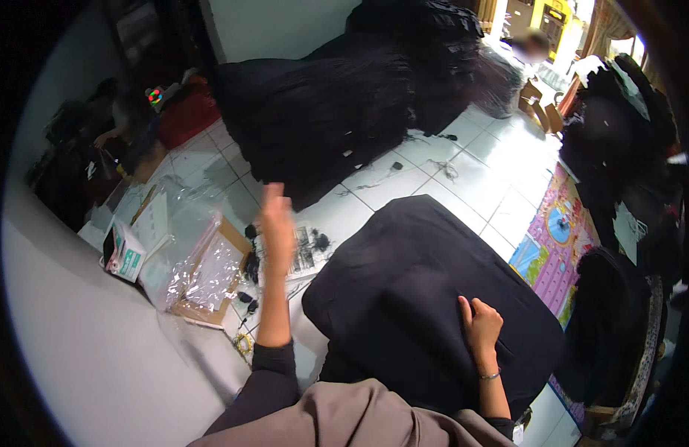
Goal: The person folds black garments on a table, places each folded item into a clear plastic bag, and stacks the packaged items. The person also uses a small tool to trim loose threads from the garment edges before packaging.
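A broad black cloth, likely soft and light, best held near its corners

Largest is the heap of black fabric across the tiled floor, its folds suggesting a limp, draping material that would probably weigh heavily in bulk; the black cloth lies directly in front of the person, spread fairly flat with rounded corners and shallow wrinkles. It looks matt rather than slick, so it should not slip much; it would probably crease or sag if lifted from one point — two opposite edges seem the sounder hold; whether something stiff lies beneath it, I cannot tell.

To the left sits a cardboard box with crinkled clear plastic, thin and likely slippery; a corner of the card would give the firmer grip.

The hands are well apart: the left hand is raised and blurred, fingers extended, nothing seen in it; the right hand rests on the cloth, thumb up and fingers curled — whether it pinches the fabric is unclear. Smallest are the black scraps on the tiles, surely near weightless.
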### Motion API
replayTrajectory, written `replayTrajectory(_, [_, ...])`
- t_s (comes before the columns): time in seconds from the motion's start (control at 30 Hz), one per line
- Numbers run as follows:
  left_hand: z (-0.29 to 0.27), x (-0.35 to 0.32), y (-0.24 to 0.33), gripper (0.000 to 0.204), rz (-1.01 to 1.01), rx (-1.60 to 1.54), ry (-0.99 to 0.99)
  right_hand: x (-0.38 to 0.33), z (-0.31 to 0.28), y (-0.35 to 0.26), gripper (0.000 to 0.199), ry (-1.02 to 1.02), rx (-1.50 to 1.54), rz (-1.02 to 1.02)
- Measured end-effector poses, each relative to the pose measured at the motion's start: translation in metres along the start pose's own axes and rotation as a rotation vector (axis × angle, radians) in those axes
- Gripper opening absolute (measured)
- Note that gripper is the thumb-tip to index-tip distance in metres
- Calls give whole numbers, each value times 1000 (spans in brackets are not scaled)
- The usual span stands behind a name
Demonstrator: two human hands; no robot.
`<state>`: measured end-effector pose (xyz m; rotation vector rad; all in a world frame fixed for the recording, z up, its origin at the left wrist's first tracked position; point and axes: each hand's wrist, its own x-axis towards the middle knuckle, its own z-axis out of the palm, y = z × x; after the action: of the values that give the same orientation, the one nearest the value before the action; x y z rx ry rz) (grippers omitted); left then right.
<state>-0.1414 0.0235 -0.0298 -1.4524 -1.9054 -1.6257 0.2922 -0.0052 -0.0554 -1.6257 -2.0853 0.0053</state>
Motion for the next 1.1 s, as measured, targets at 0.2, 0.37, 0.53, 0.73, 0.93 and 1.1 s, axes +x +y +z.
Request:
replayTrajectory(0.2, [-143,29,-193,45,-329,774,-26,0,-1,5,53,-19,17,12])
replayTrajectory(0.37, [-179,27,-262,40,-393,505,46,-1,-3,6,52,2,68,-5])
replayTrajectory(0.53, [-183,37,-277,30,-295,598,153,0,-6,7,49,-20,83,4])
replayTrajectory(0.73, [-201,47,-310,25,-240,582,32,0,-15,12,54,-75,166,31])
replayTrajectory(0.93, [-197,85,-334,26,-269,386,114,0,-48,-6,50,-355,264,25])
replayTrajectory(1.1, [-164,84,-290,26,-287,565,-120,-14,-87,-21,36,-151,256,33])
